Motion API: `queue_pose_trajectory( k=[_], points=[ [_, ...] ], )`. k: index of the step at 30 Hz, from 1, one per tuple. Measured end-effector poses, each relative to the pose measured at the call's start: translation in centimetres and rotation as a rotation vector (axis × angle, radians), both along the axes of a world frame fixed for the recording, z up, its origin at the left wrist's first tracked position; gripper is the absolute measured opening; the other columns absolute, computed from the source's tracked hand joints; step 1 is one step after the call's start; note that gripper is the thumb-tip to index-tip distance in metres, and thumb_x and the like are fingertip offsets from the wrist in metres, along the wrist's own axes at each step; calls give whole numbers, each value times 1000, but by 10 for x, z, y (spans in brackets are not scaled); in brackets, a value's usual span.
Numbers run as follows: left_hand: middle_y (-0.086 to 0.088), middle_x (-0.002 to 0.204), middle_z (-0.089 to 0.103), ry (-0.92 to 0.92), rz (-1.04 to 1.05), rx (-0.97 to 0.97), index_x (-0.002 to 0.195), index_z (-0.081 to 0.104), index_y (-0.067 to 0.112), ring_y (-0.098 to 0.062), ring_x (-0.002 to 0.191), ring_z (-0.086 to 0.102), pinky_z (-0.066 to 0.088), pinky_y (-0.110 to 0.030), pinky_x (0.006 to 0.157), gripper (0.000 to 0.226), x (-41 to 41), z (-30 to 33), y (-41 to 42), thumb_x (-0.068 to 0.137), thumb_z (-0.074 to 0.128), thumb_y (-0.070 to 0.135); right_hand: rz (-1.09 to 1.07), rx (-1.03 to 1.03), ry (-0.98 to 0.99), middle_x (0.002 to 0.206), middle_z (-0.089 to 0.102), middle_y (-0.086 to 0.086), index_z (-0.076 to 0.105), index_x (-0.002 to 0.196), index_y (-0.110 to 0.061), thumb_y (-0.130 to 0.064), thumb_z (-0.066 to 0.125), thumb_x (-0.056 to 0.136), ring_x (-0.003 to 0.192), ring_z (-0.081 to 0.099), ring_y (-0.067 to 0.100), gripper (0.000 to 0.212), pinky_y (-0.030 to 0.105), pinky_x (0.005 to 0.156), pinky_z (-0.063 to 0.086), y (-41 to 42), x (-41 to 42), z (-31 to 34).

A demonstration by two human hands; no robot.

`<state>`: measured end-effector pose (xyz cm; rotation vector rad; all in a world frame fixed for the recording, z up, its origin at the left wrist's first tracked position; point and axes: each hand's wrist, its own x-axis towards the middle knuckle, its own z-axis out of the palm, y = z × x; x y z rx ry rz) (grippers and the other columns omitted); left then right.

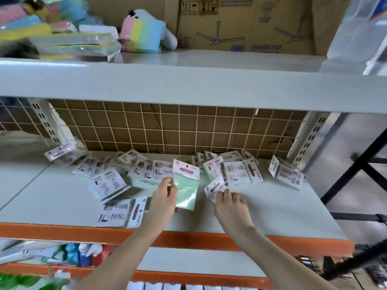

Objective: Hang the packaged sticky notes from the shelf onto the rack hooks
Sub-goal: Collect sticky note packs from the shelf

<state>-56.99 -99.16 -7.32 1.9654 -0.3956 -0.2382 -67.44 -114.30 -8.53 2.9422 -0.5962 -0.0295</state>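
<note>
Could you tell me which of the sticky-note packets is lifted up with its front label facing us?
The green packet held by the left hand; the rest lie on the shelf.

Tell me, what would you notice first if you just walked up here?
Two hands over the middle shelf: the left hand holds up a green sticky note pack, and the right hand picks at another pack. More packs lie scattered behind them, with pastel pads on the shelf above.

colourful packs [31,28] top left blurred and cropped, right hand's fingers [225,194] perhaps pinching a packet, motion-blurred
</note>
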Motion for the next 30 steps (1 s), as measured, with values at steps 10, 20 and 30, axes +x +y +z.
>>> queue_pose_trajectory(
  k=[10, 20, 30],
  points=[
    [-3, 110, 63, 640, -37, -512, 118, 53, 35, -22, 99, 62, 57, -36, 65, 35, -17, 9, -3, 98, 38, 10, -484, 1268, -666, 66, 49, 5, 51, 80, -17, -13, 34, 98, 63, 49, 24, 25, 32, 61, 37, -59, -19, 26],
    [-9, 96, 73, 778, -179, -569, 100, 62, 15, -23, 82, 71, 55, -33, 60, 32, -32, -8, -31, 75, 66, 36, -669, 1990, -752, 100, 70, 16, 59, 112, -9, -35, 60, 90, 83, 69, 28, 33, 34, 58, 56, -52, -70, 26],
    [9, 95, 73, 486, -303, -382, 89, 71, 38, -18, 100, 63, 49, -37, 77, 11, -98, 11, -92, 85, 66, 29, -318, 1673, -939, 111, 69, 12, 66, 105, -20, -29, 66, 86, 102, 67, 28, 22, 47, 83, 56, -86, -150, 41]
  ],
)
